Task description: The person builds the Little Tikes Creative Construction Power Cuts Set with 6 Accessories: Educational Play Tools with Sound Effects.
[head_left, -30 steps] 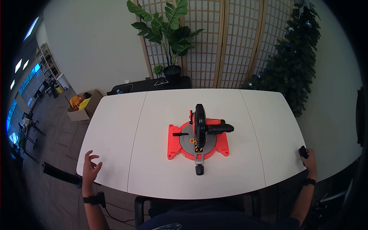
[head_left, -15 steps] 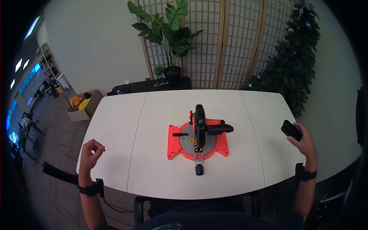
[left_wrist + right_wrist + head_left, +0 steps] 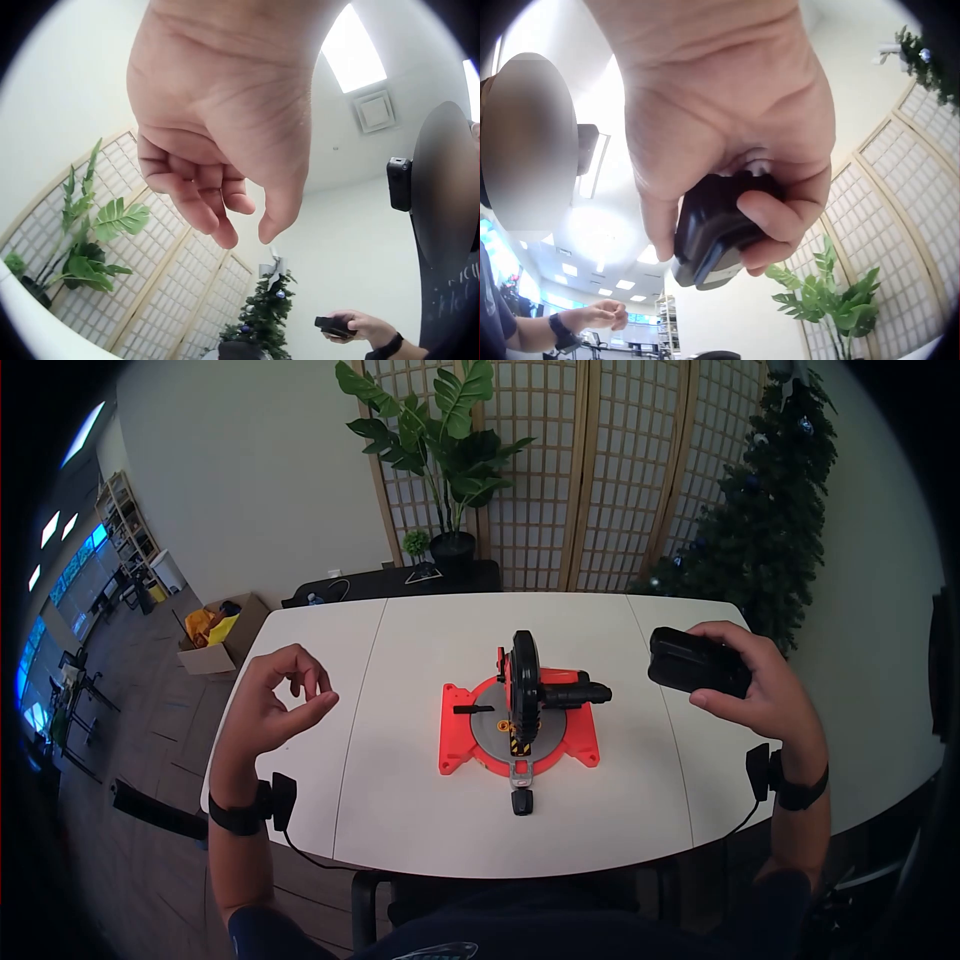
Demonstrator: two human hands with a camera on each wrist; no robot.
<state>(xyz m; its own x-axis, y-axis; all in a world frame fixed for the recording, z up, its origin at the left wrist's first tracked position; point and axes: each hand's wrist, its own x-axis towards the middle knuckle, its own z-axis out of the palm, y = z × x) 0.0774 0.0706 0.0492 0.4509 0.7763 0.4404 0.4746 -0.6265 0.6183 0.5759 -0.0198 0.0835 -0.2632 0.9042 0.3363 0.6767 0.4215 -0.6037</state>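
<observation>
My right hand [image 3: 772, 690] grips a chunky black battery pack [image 3: 692, 660] above the right part of the table, thumb on one side and fingers on the other. In the right wrist view, the pack [image 3: 714, 221] shows stepped edges and a pale label on its underside. My left hand [image 3: 265, 705] is raised over the left part of the table, its fingers loosely curled and holding nothing. Between the hands, a red and black miter saw [image 3: 521, 695] stands on the table, with a grey round base plate and a black handle pointing right.
The white table [image 3: 400, 810] has seams to the left and right of the saw. Behind it are a potted plant [image 3: 452, 547], a folding screen [image 3: 630, 470] and a decorated tree [image 3: 770, 510]. An open cardboard box [image 3: 222, 645] sits on the floor at left.
My right hand has brought the battery pack from the table's right edge inward and up. The left hand has risen and moved slightly right, its fingers curling. The saw has stayed in place.
</observation>
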